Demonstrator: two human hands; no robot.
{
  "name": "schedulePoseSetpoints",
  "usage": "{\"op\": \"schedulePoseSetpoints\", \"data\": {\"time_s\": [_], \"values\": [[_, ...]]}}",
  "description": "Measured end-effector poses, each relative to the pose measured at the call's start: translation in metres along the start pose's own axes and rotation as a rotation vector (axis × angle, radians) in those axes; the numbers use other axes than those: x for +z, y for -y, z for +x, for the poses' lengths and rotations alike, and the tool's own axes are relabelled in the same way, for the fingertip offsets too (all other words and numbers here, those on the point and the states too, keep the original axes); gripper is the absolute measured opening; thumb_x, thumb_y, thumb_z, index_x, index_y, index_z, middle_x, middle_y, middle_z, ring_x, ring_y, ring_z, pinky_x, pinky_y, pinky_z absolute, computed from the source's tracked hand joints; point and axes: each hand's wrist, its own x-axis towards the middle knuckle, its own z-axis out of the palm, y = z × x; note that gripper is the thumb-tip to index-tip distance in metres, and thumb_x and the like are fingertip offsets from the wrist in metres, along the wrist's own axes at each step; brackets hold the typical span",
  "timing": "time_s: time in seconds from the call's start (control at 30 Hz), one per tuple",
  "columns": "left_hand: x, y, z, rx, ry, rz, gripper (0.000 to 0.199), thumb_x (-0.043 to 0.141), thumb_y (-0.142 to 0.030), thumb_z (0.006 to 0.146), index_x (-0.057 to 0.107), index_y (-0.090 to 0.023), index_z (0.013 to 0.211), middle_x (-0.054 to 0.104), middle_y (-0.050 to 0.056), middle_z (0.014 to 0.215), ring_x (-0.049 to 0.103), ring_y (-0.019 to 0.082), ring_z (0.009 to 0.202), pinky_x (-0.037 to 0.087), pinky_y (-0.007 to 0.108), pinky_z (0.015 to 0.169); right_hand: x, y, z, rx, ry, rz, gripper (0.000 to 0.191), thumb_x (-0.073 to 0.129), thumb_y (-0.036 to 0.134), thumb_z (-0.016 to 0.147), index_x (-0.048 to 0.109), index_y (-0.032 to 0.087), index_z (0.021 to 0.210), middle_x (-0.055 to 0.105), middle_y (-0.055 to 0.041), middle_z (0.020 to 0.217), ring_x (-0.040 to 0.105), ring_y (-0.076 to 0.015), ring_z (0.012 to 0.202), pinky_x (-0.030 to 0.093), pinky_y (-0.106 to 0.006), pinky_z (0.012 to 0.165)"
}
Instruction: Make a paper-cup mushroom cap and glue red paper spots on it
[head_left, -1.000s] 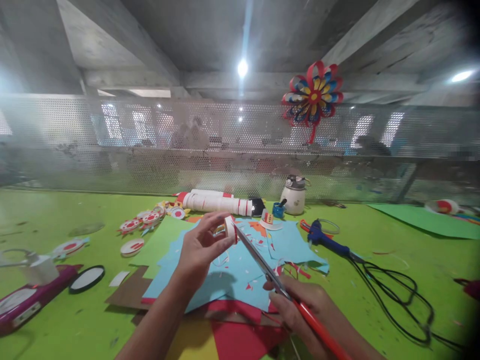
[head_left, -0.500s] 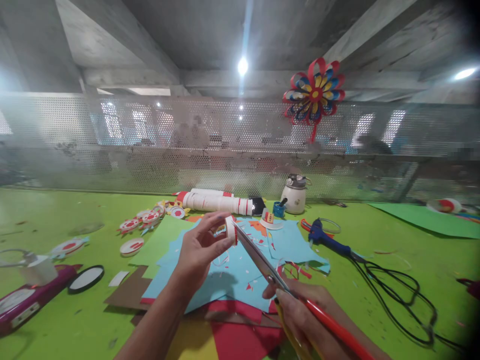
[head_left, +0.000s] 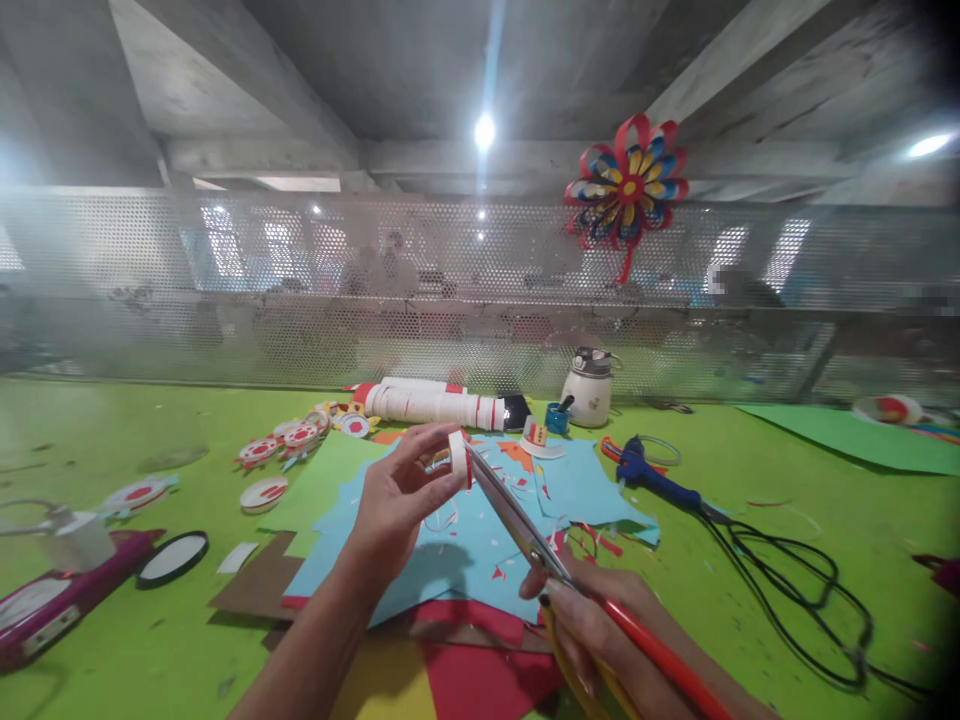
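My left hand (head_left: 397, 495) pinches a small white paper ring with a red edge (head_left: 459, 460) between thumb and fingers, above a stack of coloured paper. In my right hand (head_left: 600, 610) is a pair of scissors (head_left: 517, 515) with one red and one yellow handle. The blade tips touch the ring's red edge. Light blue paper (head_left: 480, 560) lies beneath both hands, strewn with small red, orange and white scraps.
A blue glue gun (head_left: 652, 478) with a coiled black cable lies right. Behind stand a white bottle (head_left: 589, 388), a blue pot (head_left: 557, 417) and a white paper roll (head_left: 435, 405). Paper flowers (head_left: 301, 437) and a purple power strip (head_left: 71, 600) are left.
The scissors and my right hand have shifted slightly left, with the tips still at the ring's edge. My left hand has hardly moved.
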Motion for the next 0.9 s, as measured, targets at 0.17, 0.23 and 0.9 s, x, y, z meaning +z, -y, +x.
{"op": "schedulePoseSetpoints", "data": {"time_s": [0.17, 0.23, 0.9], "values": [[-0.001, 0.000, 0.000, -0.018, -0.016, -0.008, 0.039, 0.076, -0.018, 0.065, 0.070, -0.020, 0.103, 0.060, 0.010, 0.109, 0.059, 0.025, 0.099, 0.053, 0.035, 0.078, 0.003, -0.003, -0.002, 0.075, -0.051, 0.096, 0.047, 0.038, 0.057, 0.090, 0.062, 0.018, 0.082, 0.039, 0.0046, 0.049, 0.039, -0.0099, 0.046, 0.038, -0.022, 0.046], [-0.002, 0.000, 0.000, -0.025, -0.012, -0.006, 0.040, 0.076, -0.019, 0.065, 0.069, -0.020, 0.104, 0.060, 0.010, 0.110, 0.059, 0.025, 0.100, 0.053, 0.036, 0.080, 0.004, -0.005, -0.003, 0.099, -0.046, 0.125, 0.046, 0.039, 0.056, 0.091, 0.063, 0.018, 0.085, 0.036, 0.0058, 0.046, 0.036, -0.0092, 0.044, 0.036, -0.022, 0.045], [0.000, 0.000, -0.001, -0.012, -0.024, 0.007, 0.038, 0.076, -0.018, 0.065, 0.070, -0.021, 0.103, 0.059, 0.009, 0.109, 0.059, 0.024, 0.099, 0.054, 0.037, 0.080, -0.002, 0.007, 0.002, -0.028, -0.040, -0.143, 0.043, 0.032, 0.050, 0.093, 0.052, 0.018, 0.072, 0.048, -0.0006, 0.065, 0.043, -0.0134, 0.061, 0.037, -0.027, 0.059]]}}
